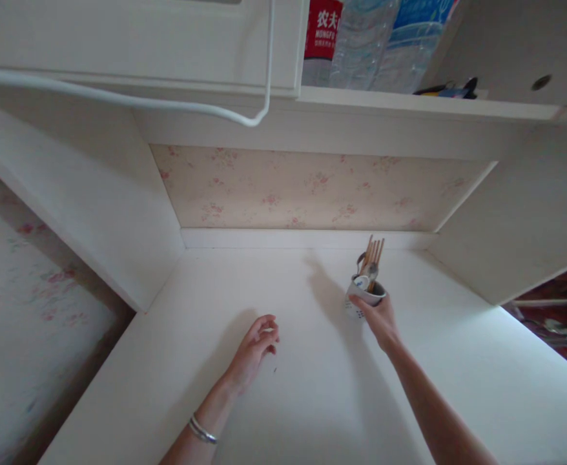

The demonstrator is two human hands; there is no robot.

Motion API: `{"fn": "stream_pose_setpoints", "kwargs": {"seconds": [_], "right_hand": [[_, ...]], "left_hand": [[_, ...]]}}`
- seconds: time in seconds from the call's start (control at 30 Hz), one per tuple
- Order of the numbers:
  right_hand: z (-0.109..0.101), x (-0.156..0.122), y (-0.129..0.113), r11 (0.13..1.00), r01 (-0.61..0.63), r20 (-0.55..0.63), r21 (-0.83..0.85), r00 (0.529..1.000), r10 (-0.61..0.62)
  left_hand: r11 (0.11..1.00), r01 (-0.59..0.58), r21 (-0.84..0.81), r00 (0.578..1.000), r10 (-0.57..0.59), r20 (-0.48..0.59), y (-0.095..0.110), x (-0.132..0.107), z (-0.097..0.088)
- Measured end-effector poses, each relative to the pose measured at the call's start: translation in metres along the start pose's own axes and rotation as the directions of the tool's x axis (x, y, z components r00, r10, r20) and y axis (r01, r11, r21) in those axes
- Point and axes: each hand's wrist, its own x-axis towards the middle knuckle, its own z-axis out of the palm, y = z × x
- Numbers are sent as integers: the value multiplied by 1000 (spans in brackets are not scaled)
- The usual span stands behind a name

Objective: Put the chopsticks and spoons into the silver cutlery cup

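A white utensil holder (355, 310) with small holes in its side stands towards the right back of the white desk top (303, 400). My right hand (378, 318) grips it by the rim, thumb at the front and fingers round the right side. Several wooden chopsticks (376, 248) and metal spoons (372, 270) stick up from it, beside a white spoon-like piece (361, 282) with a blue mark. Left of the holder, my left hand (257, 349) hovers over or rests on the surface, fingers loosely curled and apart, with nothing in them. A silvery bracelet (202, 429) circles that wrist.
Above the desk, a shelf (409, 106) carries clear plastic bottles (363, 45) and a red-labelled bottle (323, 29). A white cable (167, 102) hangs across the upper left. White side panels (94, 206) and a flowered back wall (288, 187) enclose the space.
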Motion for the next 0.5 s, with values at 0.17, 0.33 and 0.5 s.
{"fn": "stream_pose_setpoints", "kwargs": {"seconds": [0.17,0.33,0.5], "right_hand": [[39,-84,-30,943,-297,472,148,860,196],[71,-147,-44,722,-652,726,231,610,319],[85,-170,-53,292,-933,802,212,337,493]], "left_hand": [[932,109,-345,993,-86,80,10,16,21],[765,264,-588,964,-190,185,15,12,30],[696,203,-688,969,-243,40,9,-3,26]]}}
